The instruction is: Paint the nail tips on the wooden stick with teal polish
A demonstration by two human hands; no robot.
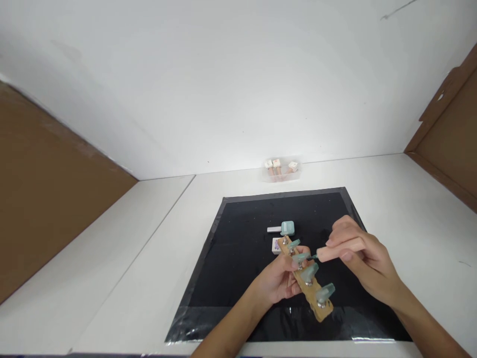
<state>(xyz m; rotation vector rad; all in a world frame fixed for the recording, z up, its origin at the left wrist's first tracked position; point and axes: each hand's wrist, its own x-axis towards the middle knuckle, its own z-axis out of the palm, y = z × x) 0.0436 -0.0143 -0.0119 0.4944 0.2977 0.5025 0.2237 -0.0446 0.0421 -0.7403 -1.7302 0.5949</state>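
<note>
My left hand (274, 281) is closed around a wooden nail display stand (313, 300), which is tilted above the black mat. Several glossy teal false nails (325, 293) sit on metal studs along it. In my right hand (376, 268) is a nail polish brush (341, 249) by its thick pink handle. Its dark bristle tip points left and meets, or nearly meets, one of the middle nails; exact contact is too small to tell. Just beyond the stand, a teal nail polish bottle (287, 228) with a silver-white cap lies on its side.
A small white item with a purple picture (276, 245) is partly behind the stand. The black mat (227, 263) covers the white table. Against the back wall is a clear plastic tray (281, 179) holding several pink-handled bottles. Brown cardboard panels (55, 189) stand at both sides.
</note>
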